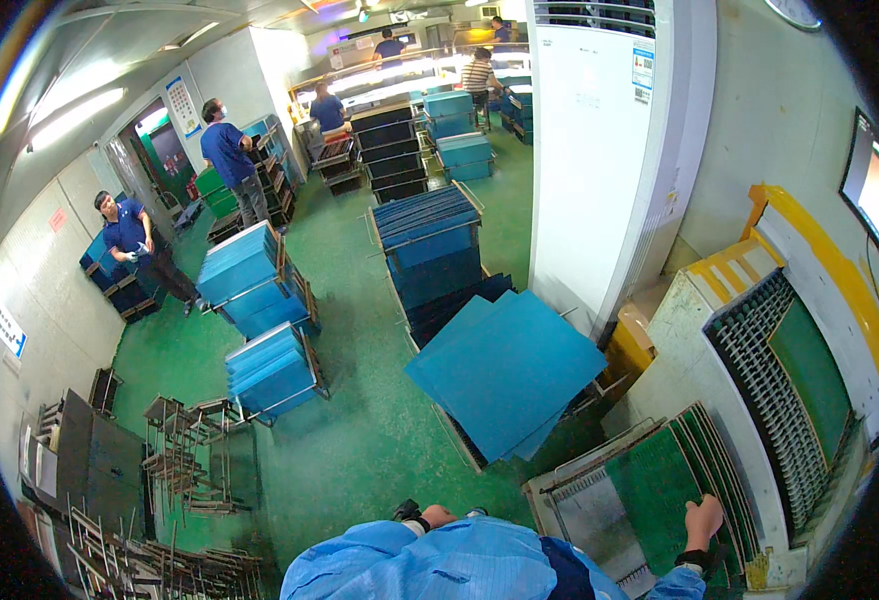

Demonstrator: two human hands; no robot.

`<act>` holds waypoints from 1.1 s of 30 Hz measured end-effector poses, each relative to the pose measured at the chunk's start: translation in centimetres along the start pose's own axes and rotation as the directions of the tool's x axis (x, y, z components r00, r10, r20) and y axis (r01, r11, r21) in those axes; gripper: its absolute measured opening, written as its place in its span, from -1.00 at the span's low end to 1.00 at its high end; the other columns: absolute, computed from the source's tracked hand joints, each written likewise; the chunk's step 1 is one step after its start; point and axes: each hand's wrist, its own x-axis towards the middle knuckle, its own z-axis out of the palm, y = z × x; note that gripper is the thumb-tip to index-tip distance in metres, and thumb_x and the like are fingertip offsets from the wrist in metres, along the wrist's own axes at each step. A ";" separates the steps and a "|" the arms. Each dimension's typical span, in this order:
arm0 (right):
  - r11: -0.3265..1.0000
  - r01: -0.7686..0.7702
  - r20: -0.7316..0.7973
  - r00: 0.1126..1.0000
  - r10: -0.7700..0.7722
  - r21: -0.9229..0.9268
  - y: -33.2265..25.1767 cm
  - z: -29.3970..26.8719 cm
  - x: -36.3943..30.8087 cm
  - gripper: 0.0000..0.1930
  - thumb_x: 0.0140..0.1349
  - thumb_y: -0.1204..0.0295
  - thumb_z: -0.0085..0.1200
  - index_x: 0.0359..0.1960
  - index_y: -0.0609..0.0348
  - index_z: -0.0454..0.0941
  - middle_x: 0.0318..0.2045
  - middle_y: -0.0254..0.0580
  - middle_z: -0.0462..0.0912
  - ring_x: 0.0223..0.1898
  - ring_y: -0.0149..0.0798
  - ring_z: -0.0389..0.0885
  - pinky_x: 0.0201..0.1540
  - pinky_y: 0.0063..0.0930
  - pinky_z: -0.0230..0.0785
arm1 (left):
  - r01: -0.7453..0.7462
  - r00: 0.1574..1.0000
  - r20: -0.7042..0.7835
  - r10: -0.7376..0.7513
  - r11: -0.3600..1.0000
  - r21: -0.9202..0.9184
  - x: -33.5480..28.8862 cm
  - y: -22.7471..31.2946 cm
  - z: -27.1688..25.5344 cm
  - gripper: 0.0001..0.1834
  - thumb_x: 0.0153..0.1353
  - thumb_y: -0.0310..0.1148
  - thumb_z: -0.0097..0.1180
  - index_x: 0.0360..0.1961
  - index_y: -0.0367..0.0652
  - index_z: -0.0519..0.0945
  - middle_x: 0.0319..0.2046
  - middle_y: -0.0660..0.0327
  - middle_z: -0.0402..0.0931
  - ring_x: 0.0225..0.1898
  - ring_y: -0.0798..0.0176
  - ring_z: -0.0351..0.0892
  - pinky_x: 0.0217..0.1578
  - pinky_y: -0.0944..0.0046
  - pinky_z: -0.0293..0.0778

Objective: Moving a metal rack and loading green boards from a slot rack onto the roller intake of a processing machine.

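My right hand (702,522) is at the lower right, its fingers curled at the edge of a green panel (649,480). That panel is one of several standing close together in a slotted rack (584,510). My left hand (437,516) is close to my body at the lower middle, near no panel. Its fingers are mostly hidden, so I cannot see whether it holds anything. Beside the rack, a machine with rows of black rollers (774,390) has another green panel (809,380) lying on it.
Large blue sheets (507,365) lie fanned out on a rack ahead. More racks of blue sheets (267,370) stand to the left, with bare metal racks (194,455) nearer. A tall white air conditioner (594,150) stands ahead right. Two people (134,235) (229,155) stand far left; others work at the back.
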 end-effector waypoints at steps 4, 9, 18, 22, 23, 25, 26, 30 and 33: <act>1.000 -0.025 0.001 1.000 0.025 -0.010 -0.7 -1.1 -0.6 -0.70 -0.23 0.32 0.25 -0.47 0.24 0.50 -0.40 0.01 0.55 -0.27 0.01 0.50 -0.27 -0.17 0.33 | 0.172 0.983 0.077 -0.167 0.983 -0.071 0.0 1.3 -0.5 -0.45 -0.20 0.06 0.12 -0.32 -0.21 0.59 -0.30 0.01 0.54 -0.25 0.06 0.53 -0.21 0.22 0.41; 1.000 -0.002 -0.017 1.000 0.001 -0.019 -0.1 -0.7 -0.6 -0.69 -0.23 0.32 0.27 -0.46 0.23 0.51 -0.41 0.00 0.55 -0.28 0.01 0.51 -0.28 -0.18 0.33 | 0.265 0.964 0.065 -0.258 0.950 -0.163 -1.3 3.8 -2.1 -0.49 -0.21 0.04 0.13 -0.38 -0.19 0.61 -0.37 0.02 0.56 -0.31 0.09 0.54 -0.24 0.22 0.42; 1.000 -0.019 -0.001 1.000 0.019 -0.001 -0.4 -0.9 -0.6 -0.69 -0.23 0.33 0.26 -0.45 0.24 0.52 -0.40 0.02 0.55 -0.28 0.02 0.52 -0.25 -0.19 0.34 | 0.201 0.979 0.045 -0.197 0.970 -0.136 -0.8 2.3 -1.3 -0.53 -0.18 0.04 0.09 -0.40 -0.14 0.62 -0.38 0.05 0.56 -0.31 0.07 0.54 -0.24 0.22 0.41; 1.000 -0.017 -0.026 1.000 0.017 -0.003 -0.1 -0.4 -0.4 -0.70 -0.24 0.33 0.26 -0.46 0.24 0.52 -0.40 0.03 0.55 -0.28 0.02 0.51 -0.26 -0.19 0.34 | 0.191 0.982 0.027 -0.189 0.976 -0.109 -0.6 2.2 -1.1 -0.53 -0.17 0.05 0.08 -0.42 -0.15 0.62 -0.40 0.03 0.56 -0.32 0.06 0.54 -0.24 0.21 0.41; 1.000 -0.027 -0.003 1.000 0.027 -0.005 -0.1 -0.5 -0.3 -0.70 -0.24 0.34 0.26 -0.46 0.24 0.52 -0.41 0.03 0.55 -0.28 0.02 0.51 -0.26 -0.19 0.34 | 0.187 0.982 0.029 -0.185 0.976 -0.113 -0.7 2.2 -1.1 -0.52 -0.17 0.06 0.07 -0.43 -0.16 0.62 -0.40 0.02 0.55 -0.33 0.06 0.53 -0.25 0.20 0.41; 0.999 -0.038 0.022 0.999 0.038 -0.008 -0.1 -0.5 -0.3 -0.70 -0.24 0.34 0.26 -0.47 0.24 0.52 -0.41 0.03 0.55 -0.27 0.02 0.51 -0.27 -0.19 0.33 | 0.183 0.983 0.032 -0.181 0.976 -0.115 -0.9 2.3 -1.3 -0.51 -0.16 0.07 0.07 -0.43 -0.17 0.61 -0.41 0.02 0.55 -0.34 0.05 0.53 -0.27 0.19 0.41; 1.000 -0.028 0.007 1.000 0.028 -0.006 -0.2 -0.5 -0.4 -0.70 -0.24 0.34 0.27 -0.47 0.24 0.51 -0.41 0.03 0.55 -0.28 0.02 0.51 -0.28 -0.19 0.33 | 0.195 0.981 0.029 -0.193 0.971 -0.136 -0.9 2.4 -1.3 -0.51 -0.16 0.07 0.07 -0.44 -0.17 0.61 -0.42 0.01 0.55 -0.34 0.05 0.53 -0.28 0.18 0.41; 1.000 -0.017 -0.008 1.000 0.017 -0.013 0.0 -0.3 -0.4 -0.71 -0.23 0.34 0.26 -0.47 0.24 0.51 -0.41 0.01 0.55 -0.29 0.02 0.50 -0.28 -0.20 0.33 | 0.206 0.978 0.033 -0.204 0.962 -0.176 -1.2 2.9 -1.6 -0.50 -0.17 0.09 0.08 -0.44 -0.18 0.61 -0.42 0.01 0.55 -0.35 0.04 0.53 -0.28 0.18 0.40; 0.999 -0.022 0.012 1.000 0.022 -0.025 -0.2 -0.6 -0.4 -0.71 -0.23 0.33 0.25 -0.49 0.23 0.51 -0.42 0.01 0.55 -0.28 0.02 0.50 -0.27 -0.20 0.33 | 0.217 0.976 0.039 -0.214 0.967 -0.130 -1.1 3.0 -1.7 -0.49 -0.17 0.09 0.08 -0.45 -0.18 0.62 -0.41 0.02 0.55 -0.34 0.04 0.53 -0.27 0.18 0.40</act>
